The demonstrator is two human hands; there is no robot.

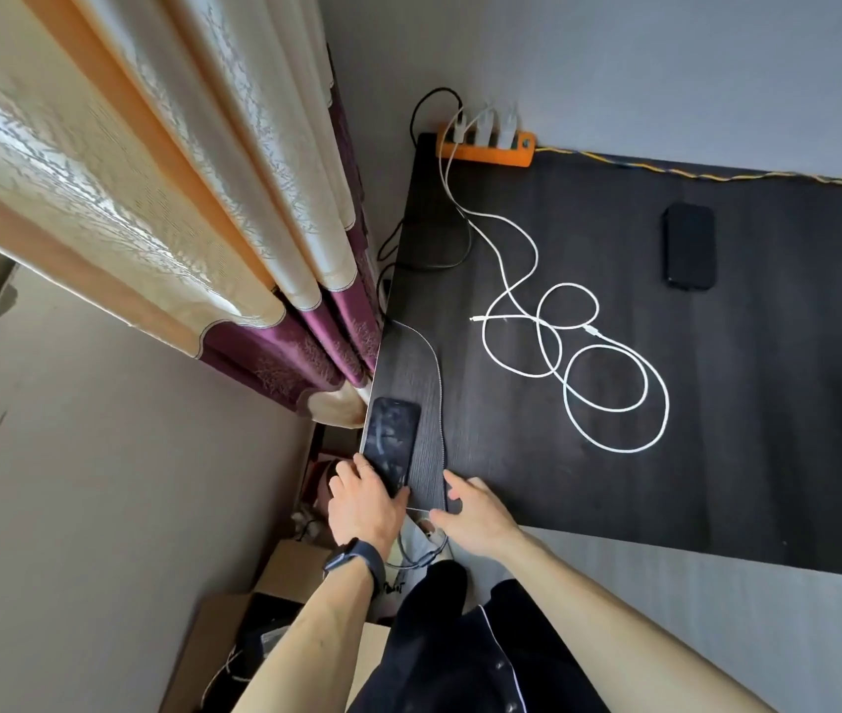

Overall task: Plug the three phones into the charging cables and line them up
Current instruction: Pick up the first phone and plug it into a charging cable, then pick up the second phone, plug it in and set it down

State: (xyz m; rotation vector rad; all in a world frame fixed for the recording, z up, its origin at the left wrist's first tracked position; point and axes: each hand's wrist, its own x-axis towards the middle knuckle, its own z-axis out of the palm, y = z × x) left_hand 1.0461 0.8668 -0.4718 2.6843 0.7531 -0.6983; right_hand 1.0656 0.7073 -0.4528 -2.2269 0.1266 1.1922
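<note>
A dark phone (pixel 390 445) lies screen up at the near left corner of the black table (pixel 717 455). My left hand (pixel 364 506) grips its near end. A grey braided cable (pixel 438 403) runs along the phone's right side and bends toward its near end. My right hand (pixel 475 514) rests at that bend with thumb and fingers spread, holding nothing. Two white cables (pixel 614 398) lie in loose loops mid-table, with their plug ends free. A second black phone (pixel 689 247) lies at the far right, apart from any cable.
An orange power strip (pixel 485 149) with white chargers sits at the table's back left against the wall. A curtain (pixel 202 198) hangs left of the table. Cardboard boxes (pixel 223 640) stand on the floor below the left edge.
</note>
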